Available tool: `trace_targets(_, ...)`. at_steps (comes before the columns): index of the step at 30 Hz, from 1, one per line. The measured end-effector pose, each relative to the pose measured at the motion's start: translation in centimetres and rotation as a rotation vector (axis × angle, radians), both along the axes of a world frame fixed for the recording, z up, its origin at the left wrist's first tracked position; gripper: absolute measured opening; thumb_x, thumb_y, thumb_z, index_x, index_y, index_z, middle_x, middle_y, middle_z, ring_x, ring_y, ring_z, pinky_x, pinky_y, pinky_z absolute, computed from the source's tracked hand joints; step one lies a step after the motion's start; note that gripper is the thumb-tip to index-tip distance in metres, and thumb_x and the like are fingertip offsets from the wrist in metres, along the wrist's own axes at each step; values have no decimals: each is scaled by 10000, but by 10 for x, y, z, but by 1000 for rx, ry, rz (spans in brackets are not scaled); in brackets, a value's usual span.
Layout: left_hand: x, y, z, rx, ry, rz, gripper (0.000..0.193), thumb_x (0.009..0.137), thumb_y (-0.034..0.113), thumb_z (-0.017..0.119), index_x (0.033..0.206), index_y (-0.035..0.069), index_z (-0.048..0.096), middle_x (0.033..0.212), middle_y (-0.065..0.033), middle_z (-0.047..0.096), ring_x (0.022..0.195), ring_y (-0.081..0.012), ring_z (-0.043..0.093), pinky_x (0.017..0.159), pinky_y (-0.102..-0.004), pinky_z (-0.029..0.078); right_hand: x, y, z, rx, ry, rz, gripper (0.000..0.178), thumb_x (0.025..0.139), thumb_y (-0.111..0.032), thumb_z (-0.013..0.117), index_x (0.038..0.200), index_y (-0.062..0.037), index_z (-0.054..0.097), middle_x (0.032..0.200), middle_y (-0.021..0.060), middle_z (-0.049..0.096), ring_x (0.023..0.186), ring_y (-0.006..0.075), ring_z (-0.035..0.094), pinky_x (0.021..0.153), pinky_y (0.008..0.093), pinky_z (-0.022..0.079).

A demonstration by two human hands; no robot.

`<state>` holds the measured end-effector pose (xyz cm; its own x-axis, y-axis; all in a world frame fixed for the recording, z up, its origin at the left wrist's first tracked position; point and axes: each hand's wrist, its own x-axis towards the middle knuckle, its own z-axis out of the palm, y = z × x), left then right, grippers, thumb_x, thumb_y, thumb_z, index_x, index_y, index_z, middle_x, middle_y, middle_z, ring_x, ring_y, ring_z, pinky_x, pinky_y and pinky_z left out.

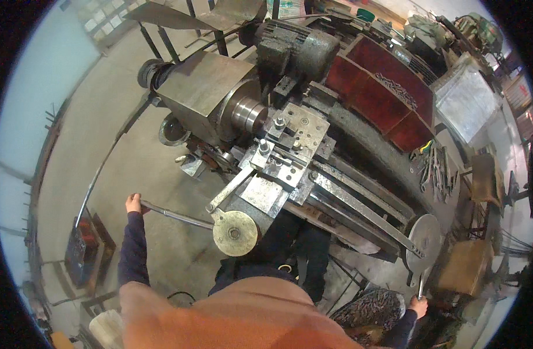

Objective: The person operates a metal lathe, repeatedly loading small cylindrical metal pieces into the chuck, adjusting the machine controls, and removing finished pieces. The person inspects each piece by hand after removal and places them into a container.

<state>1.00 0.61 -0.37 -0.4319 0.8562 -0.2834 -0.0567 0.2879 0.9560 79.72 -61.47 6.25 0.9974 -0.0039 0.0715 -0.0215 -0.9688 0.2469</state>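
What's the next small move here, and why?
Probably a slight, slow nudge of the long lever with the left hand, keeping the right hand on the short handle. The left hand is at the lever's outer end, and the bolted tool block sits close to the shiny steel cylinder, so small motion seems prudent.

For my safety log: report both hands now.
Left hand: closed, holding the long grey metal lever.
Right hand: closed, holding the thin silver metal rod.
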Motion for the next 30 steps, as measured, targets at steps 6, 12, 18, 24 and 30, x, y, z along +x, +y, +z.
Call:
trace_targets(6,-30,52,33,-454,657,-536,281,680,197,656,927,78,593,726,-164,615,767,-270,615,645,-363,514,83,0,17,-180,35,-85,361,706,-338,584,1005,-136,585,1022,98,612,976,292,569,819,434,441)
trace_targets(12,28,131,-6,157,1422,-760,400,728,213,580,1065,-1,575,829,-184,645,764,-306,634,685,-390,514,108,41,14,-185,-33,-188,379,777,-270,547,1143,-175,523,1174,11,538,1105,239,492,869,447,408)
trace_targets(18,148,141,-13,94,1584,-1072,380,791,357,554,955,16,591,851,-202,631,824,-353,608,747,-439,481,40,21,-6,148,-236,165,621,691,-208,612,1276,-105,433,1300,139,439,1177,299,434,947,396,380)
trace_targets(24,146,157,-80,-25,1507,-958,402,804,411,531,836,19,619,833,-214,627,817,-362,608,754,-436,472,-48,37,0,387,-49,63,450,606,-166,640,1040,-52,612,1126,178,567,1061,307,528,888,377,415)
trace_targets(30,132,174,-164,38,1340,-810,411,779,378,527,908,-8,582,859,-227,623,849,-384,598,779,-457,462,-45,44,7,554,-21,110,398,584,-148,594,960,-39,662,941,194,639,912,316,608,820,366,457)
